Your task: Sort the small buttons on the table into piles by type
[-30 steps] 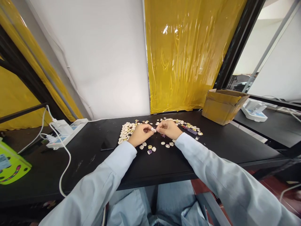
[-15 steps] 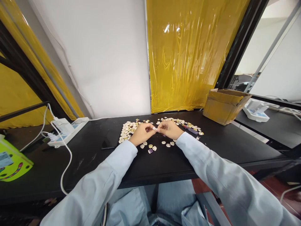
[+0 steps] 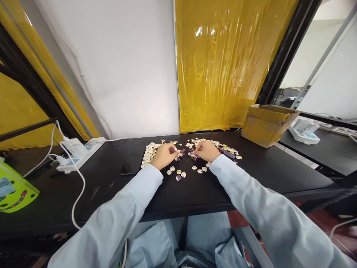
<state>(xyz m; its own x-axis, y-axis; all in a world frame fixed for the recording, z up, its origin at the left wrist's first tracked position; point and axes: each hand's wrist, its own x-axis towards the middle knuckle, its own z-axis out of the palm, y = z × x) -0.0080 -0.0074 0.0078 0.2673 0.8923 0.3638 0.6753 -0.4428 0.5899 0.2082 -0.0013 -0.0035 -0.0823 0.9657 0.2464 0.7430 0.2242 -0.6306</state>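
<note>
Many small white and purple plastic pieces [image 3: 150, 152] lie scattered on the black table [image 3: 195, 190]. My left hand [image 3: 164, 155] is closed, pinching a small white piece at its fingertips. To its right, my right hand [image 3: 205, 150] rests curled on the table over a few purple pieces [image 3: 193, 158]; what it holds is too small to make out. A gap with loose pieces separates the two hands. Several white pieces [image 3: 178, 173] lie just in front of them.
A cardboard box [image 3: 266, 124] stands at the back right. At the left are a white power strip [image 3: 79, 150] with cables and a green object [image 3: 13, 188]. A dark flat thing [image 3: 128, 169] lies left of my left hand. Yellow plastic sheeting [image 3: 225, 63] hangs behind.
The hands were together at the fingertips over one white piece; now they have drawn apart, the left keeping the white piece and the right lowering onto the table.
</note>
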